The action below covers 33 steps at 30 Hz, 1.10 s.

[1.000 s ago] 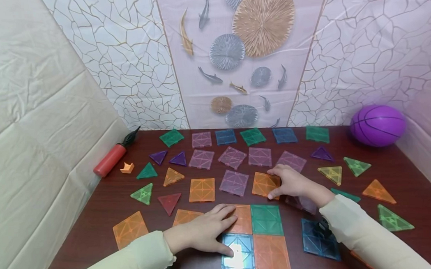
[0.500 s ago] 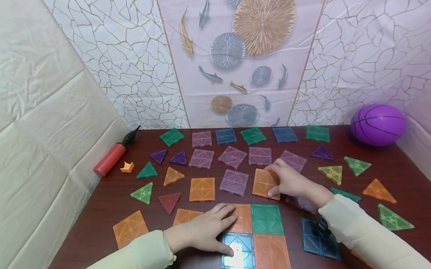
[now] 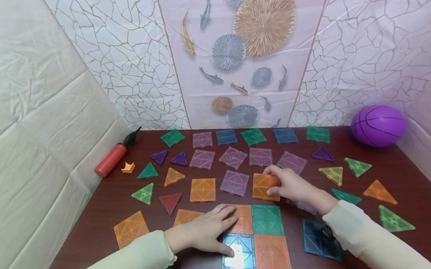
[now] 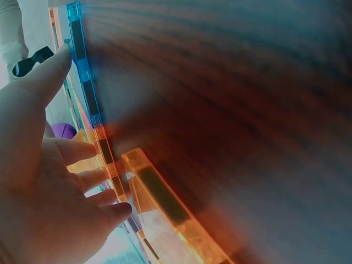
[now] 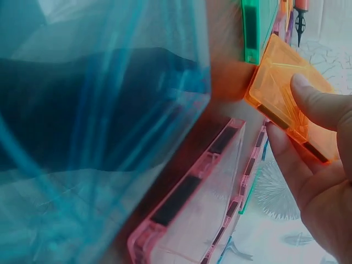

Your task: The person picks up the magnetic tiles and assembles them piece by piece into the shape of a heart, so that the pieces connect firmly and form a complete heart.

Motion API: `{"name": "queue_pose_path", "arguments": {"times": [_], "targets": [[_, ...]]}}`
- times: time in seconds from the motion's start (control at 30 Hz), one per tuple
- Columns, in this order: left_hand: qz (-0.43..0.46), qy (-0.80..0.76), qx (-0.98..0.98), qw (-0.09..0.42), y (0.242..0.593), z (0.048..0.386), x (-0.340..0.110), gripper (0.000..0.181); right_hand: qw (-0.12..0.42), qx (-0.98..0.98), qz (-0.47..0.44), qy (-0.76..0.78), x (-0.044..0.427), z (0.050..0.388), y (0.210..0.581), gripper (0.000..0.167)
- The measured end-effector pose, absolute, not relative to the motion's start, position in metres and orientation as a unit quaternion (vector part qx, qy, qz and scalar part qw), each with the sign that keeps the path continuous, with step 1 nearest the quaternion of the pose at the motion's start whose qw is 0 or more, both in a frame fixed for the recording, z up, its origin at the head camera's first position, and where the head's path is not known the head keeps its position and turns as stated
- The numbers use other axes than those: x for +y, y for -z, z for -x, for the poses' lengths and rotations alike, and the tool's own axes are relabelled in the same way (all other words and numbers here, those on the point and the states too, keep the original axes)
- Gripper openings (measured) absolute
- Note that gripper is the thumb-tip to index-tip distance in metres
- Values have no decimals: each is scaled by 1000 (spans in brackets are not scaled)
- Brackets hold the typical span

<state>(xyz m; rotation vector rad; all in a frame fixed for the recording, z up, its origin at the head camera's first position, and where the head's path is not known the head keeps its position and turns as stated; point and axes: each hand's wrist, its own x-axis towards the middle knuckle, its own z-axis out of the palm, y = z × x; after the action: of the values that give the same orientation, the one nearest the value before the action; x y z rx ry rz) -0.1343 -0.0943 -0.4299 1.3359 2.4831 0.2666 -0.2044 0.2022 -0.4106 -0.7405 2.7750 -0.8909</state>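
My right hand (image 3: pixel 292 183) pinches an orange square magnetic tile (image 3: pixel 261 187) at its right side. In the right wrist view the thumb lies on one face of the orange tile (image 5: pixel 275 80), fingers behind it, and it is tilted off the table. My left hand (image 3: pixel 206 231) rests with spread, extended fingers on a two-by-two block of square tiles. Its fingers touch the orange-red tile (image 3: pixel 245 219) at the back left, its thumb the shiny blue tile (image 3: pixel 241 254) in front. A green tile (image 3: pixel 267 220) and another orange-red tile (image 3: pixel 272 254) form the right half.
Purple square tiles (image 3: pixel 235 182) and another orange square (image 3: pixel 203 190) lie behind the block. A dark blue square (image 3: pixel 314 239) lies under my right wrist. Triangle tiles (image 3: pixel 170 202) flank both sides. A red hand pump (image 3: pixel 110 159) and purple ball (image 3: pixel 378 125) sit at the back corners.
The orange tile, pinched by my right hand throughout, has tilted up and turned slightly, its edges now squarer to the block. My left hand stays in place.
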Motion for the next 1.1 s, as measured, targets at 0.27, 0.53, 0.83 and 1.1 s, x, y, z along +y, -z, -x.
{"name": "queue_pose_path", "arguments": {"times": [0.27,0.53,0.83,1.1], "targets": [[-468,-95,865,155,428,134,-94,88,64,922,254,286,200,195,412,37],[-469,-89,865,154,426,134,-94,88,42,916,293,269,198,187,412,36],[-467,-82,867,152,424,134,-93,88,33,920,301,249,195,178,409,36],[-472,-86,866,144,424,137,-93,86,14,917,329,226,197,172,409,29]]}}
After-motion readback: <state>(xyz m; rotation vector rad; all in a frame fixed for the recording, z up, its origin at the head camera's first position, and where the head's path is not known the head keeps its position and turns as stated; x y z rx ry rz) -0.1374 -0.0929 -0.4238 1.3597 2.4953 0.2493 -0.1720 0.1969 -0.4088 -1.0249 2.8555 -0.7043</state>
